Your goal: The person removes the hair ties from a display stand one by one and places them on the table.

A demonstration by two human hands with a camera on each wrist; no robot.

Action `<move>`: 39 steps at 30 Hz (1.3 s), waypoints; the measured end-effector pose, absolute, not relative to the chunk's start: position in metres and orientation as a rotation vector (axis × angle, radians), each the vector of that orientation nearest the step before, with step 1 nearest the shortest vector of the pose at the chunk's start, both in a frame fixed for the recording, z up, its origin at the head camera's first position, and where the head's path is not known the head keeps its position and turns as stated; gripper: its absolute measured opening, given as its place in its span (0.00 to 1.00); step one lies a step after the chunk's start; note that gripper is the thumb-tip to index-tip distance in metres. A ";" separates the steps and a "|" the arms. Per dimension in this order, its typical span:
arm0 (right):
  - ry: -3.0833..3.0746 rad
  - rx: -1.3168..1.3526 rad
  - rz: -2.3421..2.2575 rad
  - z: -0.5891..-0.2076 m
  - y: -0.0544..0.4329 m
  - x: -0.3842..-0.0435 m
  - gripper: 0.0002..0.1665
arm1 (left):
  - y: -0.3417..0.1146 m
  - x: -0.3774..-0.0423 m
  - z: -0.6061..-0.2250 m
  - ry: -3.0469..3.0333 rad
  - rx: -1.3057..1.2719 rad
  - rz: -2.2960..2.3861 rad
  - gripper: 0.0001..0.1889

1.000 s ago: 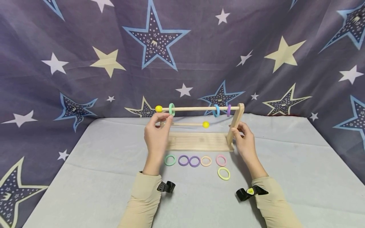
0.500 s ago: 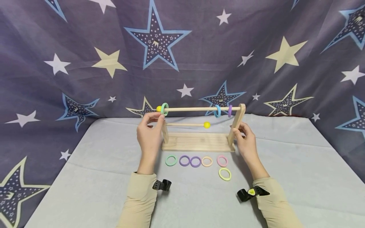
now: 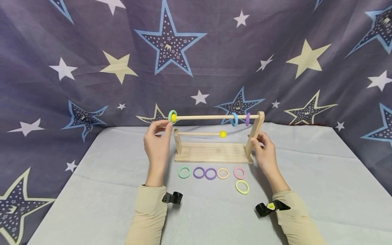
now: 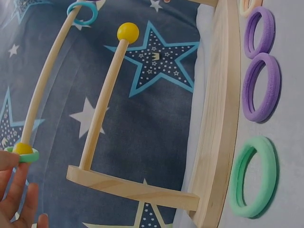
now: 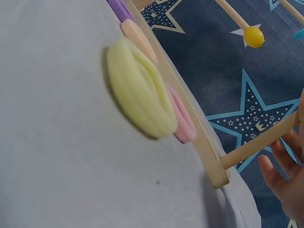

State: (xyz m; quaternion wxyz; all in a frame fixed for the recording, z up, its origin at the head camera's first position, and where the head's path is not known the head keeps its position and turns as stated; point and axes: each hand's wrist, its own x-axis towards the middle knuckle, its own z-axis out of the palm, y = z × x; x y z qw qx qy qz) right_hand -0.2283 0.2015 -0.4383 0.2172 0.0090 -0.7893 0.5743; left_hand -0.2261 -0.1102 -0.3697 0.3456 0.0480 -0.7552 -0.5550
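Note:
My left hand (image 3: 157,139) pinches a light green hair tie (image 3: 170,115) between thumb and fingers. In the left wrist view the tie circles the yellow ball (image 4: 22,148) at the free end of the upper rod. That rod (image 3: 208,117) belongs to a wooden stand and also carries a blue hair tie (image 3: 234,119) and a purple one (image 3: 247,119) towards its right end. My right hand (image 3: 265,149) grips the stand's tall right post (image 3: 255,133), thumb in front and fingers behind.
The stand's base (image 3: 211,153) rests on grey cloth. A shorter post (image 3: 177,141) bears a lower rod ending in a yellow ball (image 3: 223,134). In front lie several hair ties: green (image 3: 184,172), purple, peach (image 3: 223,174), pink (image 3: 239,173) and yellow (image 3: 242,187). Star-patterned fabric hangs behind.
My left hand has slid the green hair tie leftward along the upper rod, from inside the yellow ball to around it. My right hand has stayed on the post.

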 end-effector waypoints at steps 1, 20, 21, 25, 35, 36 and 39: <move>-2.189 0.025 1.590 -0.435 0.200 -0.226 0.19 | -0.111 -0.226 -0.370 -1.960 0.127 -1.441 0.08; -2.214 0.025 1.565 -0.411 0.189 -0.208 0.19 | -0.116 -0.225 -0.367 -1.947 0.095 -1.402 0.10; -2.214 0.024 1.565 -0.411 0.189 -0.208 0.19 | -0.116 -0.225 -0.366 -1.943 0.088 -1.402 0.10; -2.211 0.027 1.570 -0.409 0.187 -0.207 0.19 | -0.117 -0.224 -0.364 -1.930 0.048 -1.408 0.09; -2.198 0.032 1.568 -0.426 0.195 -0.218 0.19 | -0.117 -0.222 -0.360 -1.923 -0.127 -1.405 0.08; -2.194 0.029 1.571 -0.430 0.196 -0.221 0.19 | -0.117 -0.222 -0.360 -1.926 -0.153 -1.406 0.08; -2.186 0.021 1.578 -0.443 0.202 -0.230 0.19 | -0.117 -0.222 -0.359 -1.928 -0.223 -1.420 0.07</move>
